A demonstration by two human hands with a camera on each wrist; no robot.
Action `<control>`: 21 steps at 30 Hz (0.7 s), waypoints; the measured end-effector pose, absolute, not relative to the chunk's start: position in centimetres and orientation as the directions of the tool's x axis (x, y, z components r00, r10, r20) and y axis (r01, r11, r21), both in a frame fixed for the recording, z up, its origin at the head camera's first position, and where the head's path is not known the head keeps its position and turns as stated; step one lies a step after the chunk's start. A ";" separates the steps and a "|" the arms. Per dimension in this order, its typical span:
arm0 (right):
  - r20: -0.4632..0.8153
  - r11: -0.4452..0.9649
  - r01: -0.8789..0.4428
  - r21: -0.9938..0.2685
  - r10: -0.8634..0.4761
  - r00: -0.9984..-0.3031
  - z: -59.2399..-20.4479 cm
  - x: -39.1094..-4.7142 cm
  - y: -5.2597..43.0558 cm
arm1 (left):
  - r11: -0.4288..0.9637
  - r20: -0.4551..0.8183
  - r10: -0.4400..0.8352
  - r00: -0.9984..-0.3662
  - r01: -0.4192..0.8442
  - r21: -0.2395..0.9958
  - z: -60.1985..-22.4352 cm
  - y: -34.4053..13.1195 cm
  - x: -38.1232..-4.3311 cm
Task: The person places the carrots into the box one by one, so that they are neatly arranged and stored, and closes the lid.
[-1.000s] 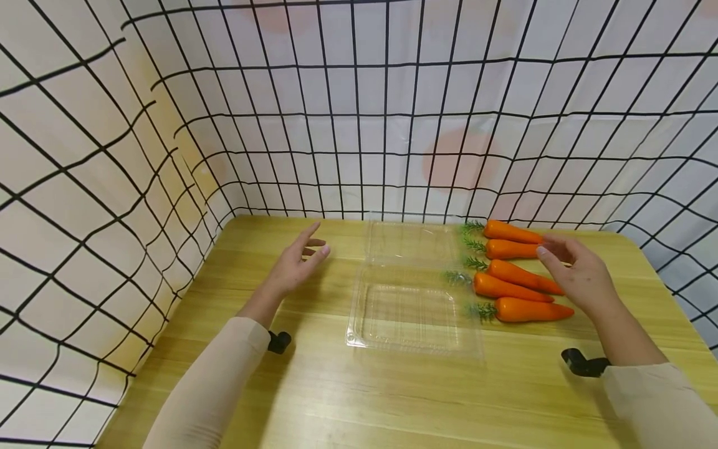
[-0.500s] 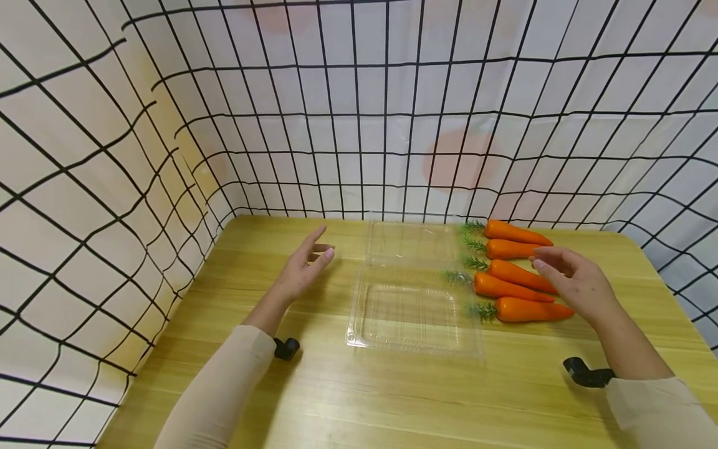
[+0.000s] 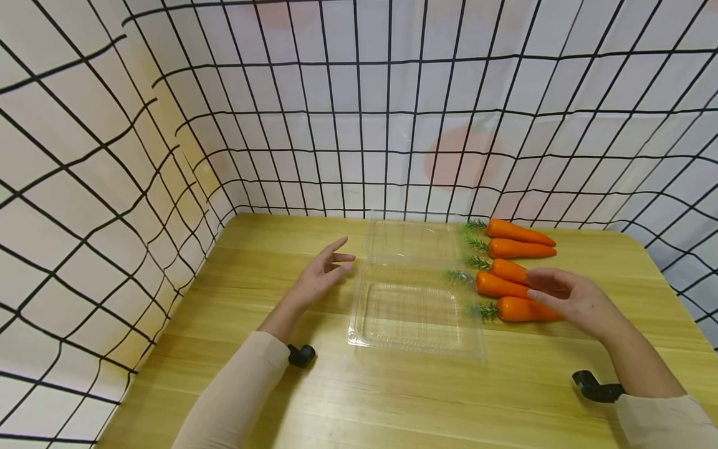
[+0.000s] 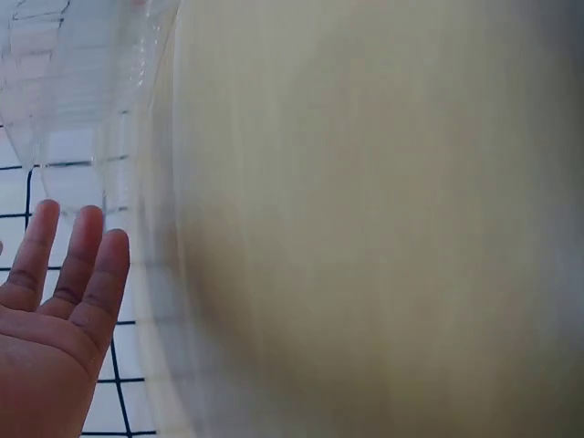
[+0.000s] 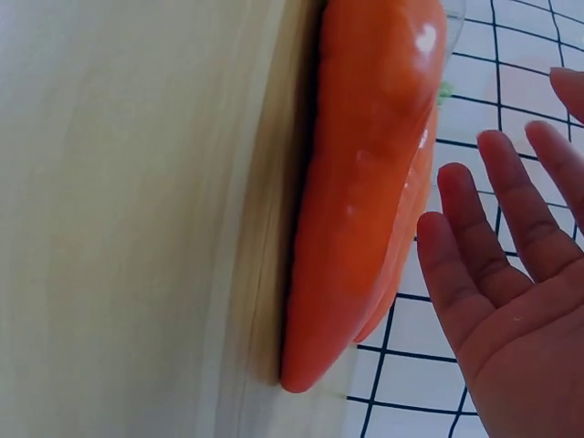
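My left hand (image 3: 318, 279) hangs over the table left of a clear plastic clamshell box (image 3: 412, 315), fingers spread and holding nothing. In the left wrist view its fingers (image 4: 84, 260) are nearly straight, below part of the clear plastic. The box lies unfolded, lid at the back. Several orange carrots with green tops lie side by side to its right. Over the nearest ones, including the front carrot (image 3: 524, 308), hovers my right hand (image 3: 583, 305), hiding their tips. The right wrist view shows its fingers loosely extended beside a carrot (image 5: 365, 182), apart from it.
A black wire grid (image 3: 387, 131) with pale sheeting behind it encloses the back and sides of the wooden table (image 3: 392, 399). The carrots' green tops reach the box's right edge, some of them overlapping it. Black wrist mounts (image 3: 596, 386) stick out from both sleeves.
My right hand has moved toward me, from the far carrots to the near ones, uncovering the far tips. My left hand has shifted right, closer to the box. The carrots have stayed put.
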State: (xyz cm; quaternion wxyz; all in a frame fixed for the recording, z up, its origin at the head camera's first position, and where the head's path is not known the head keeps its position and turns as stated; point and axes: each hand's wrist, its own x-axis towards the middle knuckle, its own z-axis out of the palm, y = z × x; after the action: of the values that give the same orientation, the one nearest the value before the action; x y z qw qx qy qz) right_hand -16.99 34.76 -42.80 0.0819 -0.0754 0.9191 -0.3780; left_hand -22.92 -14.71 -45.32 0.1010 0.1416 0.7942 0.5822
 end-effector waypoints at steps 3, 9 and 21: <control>-0.086 0.726 -0.096 -0.681 -0.209 -0.974 -43.1 -16.9 35.0 | 0.239 -0.014 0.370 -0.929 0.081 0.968 -45.7 -14.2 -22.9; -0.121 0.770 -0.091 -0.631 -0.214 -0.969 -43.6 -16.6 35.1 | 0.202 -0.042 0.415 -0.909 0.047 0.978 -46.2 -13.4 -22.9; -0.125 0.831 -0.138 -0.540 -0.241 -0.962 -43.7 -16.3 34.7 | 0.152 -0.048 0.403 -0.914 0.015 0.988 -46.8 -11.6 -22.8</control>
State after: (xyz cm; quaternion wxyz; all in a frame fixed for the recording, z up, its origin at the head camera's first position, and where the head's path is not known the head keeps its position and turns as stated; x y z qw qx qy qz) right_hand -16.33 34.71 -43.71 0.0943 -0.0997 0.9520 -0.2735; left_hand -22.81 -11.60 -46.81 0.1528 0.1407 0.7433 0.6359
